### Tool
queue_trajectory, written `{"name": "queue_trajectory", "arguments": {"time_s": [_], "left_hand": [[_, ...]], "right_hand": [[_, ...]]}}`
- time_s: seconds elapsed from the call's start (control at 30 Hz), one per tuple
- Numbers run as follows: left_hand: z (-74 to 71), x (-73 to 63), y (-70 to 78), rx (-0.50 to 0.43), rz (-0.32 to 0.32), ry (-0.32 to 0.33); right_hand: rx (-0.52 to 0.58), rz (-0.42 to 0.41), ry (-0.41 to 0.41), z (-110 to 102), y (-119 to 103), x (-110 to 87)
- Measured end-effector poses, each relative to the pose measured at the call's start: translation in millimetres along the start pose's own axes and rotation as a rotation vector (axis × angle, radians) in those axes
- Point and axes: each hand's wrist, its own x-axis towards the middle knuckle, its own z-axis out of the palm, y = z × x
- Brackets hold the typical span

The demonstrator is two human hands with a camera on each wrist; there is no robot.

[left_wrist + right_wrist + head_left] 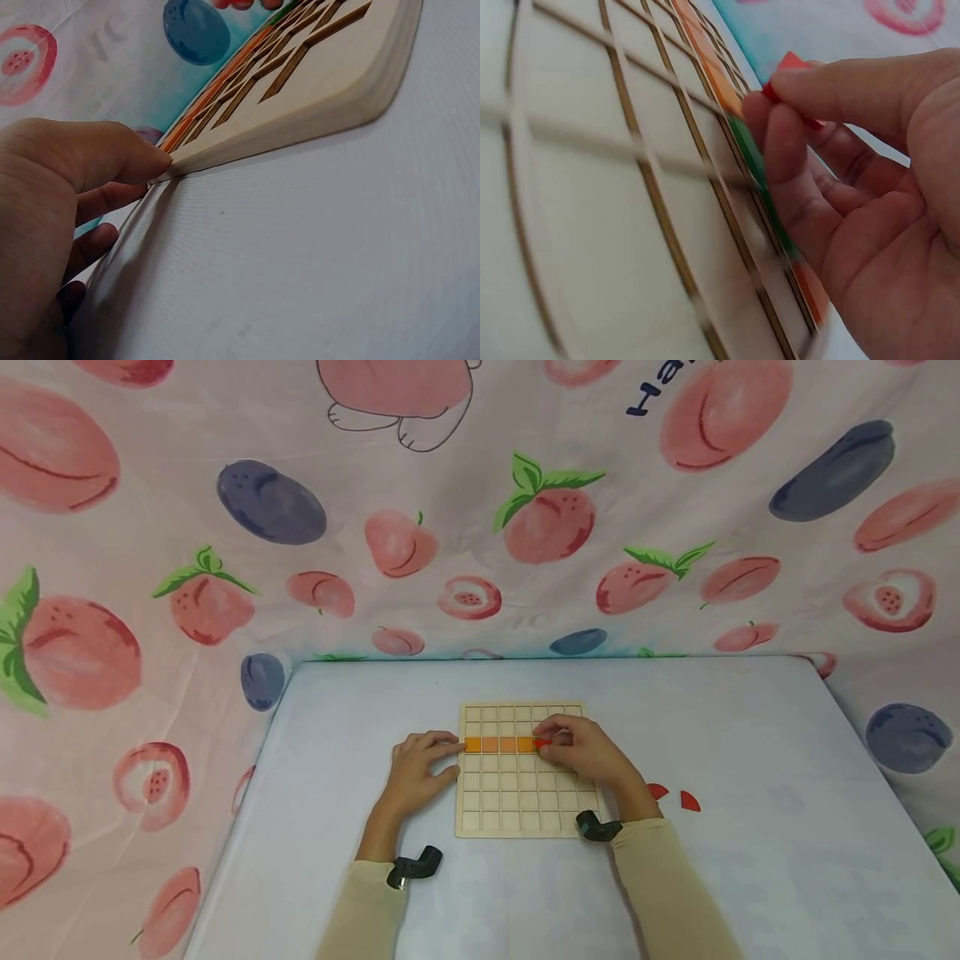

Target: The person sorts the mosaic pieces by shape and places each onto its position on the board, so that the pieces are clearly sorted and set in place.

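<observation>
While my right hand (587, 754) pinches the red piece (542, 744) at the row of coloured tiles (490, 744) on the grid board (493, 782), a loosened hold could drop it askew, and uneven pressure from my left hand (417, 770), relaxed against the board's left edge, could shift the board.

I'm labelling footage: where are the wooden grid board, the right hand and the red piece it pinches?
Wooden grid board (510, 801): head view, a bare near cell.
Right hand (591, 755): head view, its back.
Red piece (791, 61): right wrist view, exposed corner.
</observation>
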Motion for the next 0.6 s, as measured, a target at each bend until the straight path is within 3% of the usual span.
{"name": "queue_trajectory", "arguments": {"time_s": [0.23, 0.6], "left_hand": [[0.1, 0.4, 0.3, 0.000, -0.006, -0.011], [-1.6, 1.0, 0.0, 0.013, -0.021, -0.037]], "right_hand": [[0.053, -0.046, 0.007, 26, -11, 10.9], [-0.014, -0.088, 0.054, 60, -23, 25.3]]}}
